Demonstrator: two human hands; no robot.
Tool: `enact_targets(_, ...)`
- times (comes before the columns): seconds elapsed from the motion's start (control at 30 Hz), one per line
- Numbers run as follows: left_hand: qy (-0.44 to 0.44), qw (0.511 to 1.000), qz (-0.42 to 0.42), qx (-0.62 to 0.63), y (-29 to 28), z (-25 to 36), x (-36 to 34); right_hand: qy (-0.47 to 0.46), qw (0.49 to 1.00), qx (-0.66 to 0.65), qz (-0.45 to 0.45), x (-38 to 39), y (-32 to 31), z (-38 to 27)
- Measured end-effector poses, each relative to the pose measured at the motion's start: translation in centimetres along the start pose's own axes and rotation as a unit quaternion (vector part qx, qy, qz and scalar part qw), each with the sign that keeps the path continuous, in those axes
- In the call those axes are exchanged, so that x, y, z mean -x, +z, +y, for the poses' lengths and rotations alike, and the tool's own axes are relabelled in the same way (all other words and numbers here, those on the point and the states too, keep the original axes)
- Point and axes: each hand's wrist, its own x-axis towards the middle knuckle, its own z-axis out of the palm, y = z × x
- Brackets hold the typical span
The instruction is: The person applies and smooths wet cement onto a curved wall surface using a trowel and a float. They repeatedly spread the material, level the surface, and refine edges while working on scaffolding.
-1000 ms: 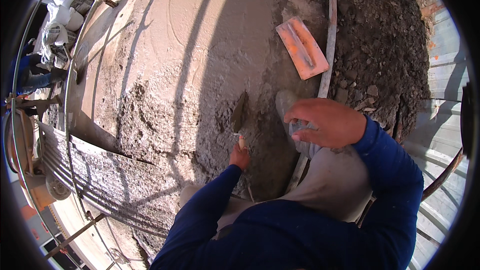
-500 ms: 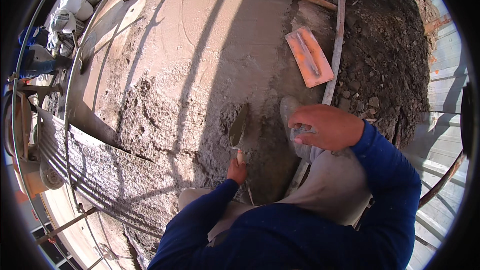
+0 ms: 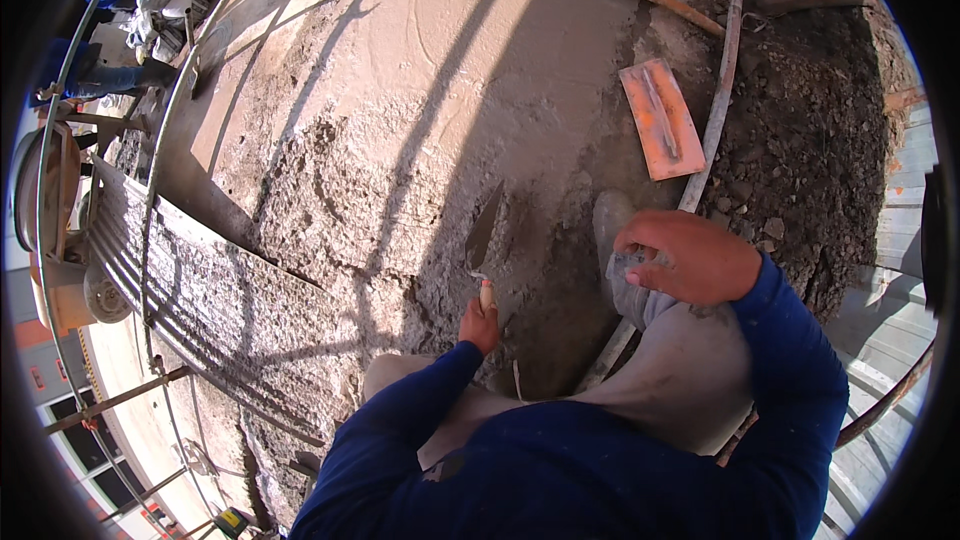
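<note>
On rough wet mortar (image 3: pixel 400 170), pointed trowel (image 3: pixel 483 232)

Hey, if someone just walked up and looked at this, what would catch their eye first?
Probably the orange float lying on the grey wet concrete at upper right, beside a long pipe. Next, the left hand at centre, gripping a pointed trowel whose blade rests on the rough concrete. The right hand rests on the person's bent knee.

Clothing, own body: I am wearing a dark blue long-sleeved top, both sleeves reaching down to the wrists just behind my left hand (image 3: pixel 481 325) and right hand (image 3: pixel 685 258). I am wearing dusty grey-beige trousers, smeared pale with dried mortar. Hands bare, ungloved.
</note>
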Motion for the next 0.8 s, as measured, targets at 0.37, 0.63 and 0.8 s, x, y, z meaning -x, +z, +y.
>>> enact_targets(0.37, -0.013, 1.0, -0.005, -0.021, 0.6, -0.5, -4.2, 0.003, 1.0, 0.011, -0.007, -0.3, -0.6, 0.0)
enact_targets(0.63, -0.011, 0.998, 0.059, 0.015, -0.7, 0.5, -3.4, 0.019, 1.0, 0.002, -0.023, -0.5, -1.0, -0.4)
enact_targets(0.8, -0.048, 0.99, 0.036, 0.129, -2.3, 2.5, -4.2, -0.001, 1.0, 0.002, -0.018, -0.4, -1.2, -0.1)
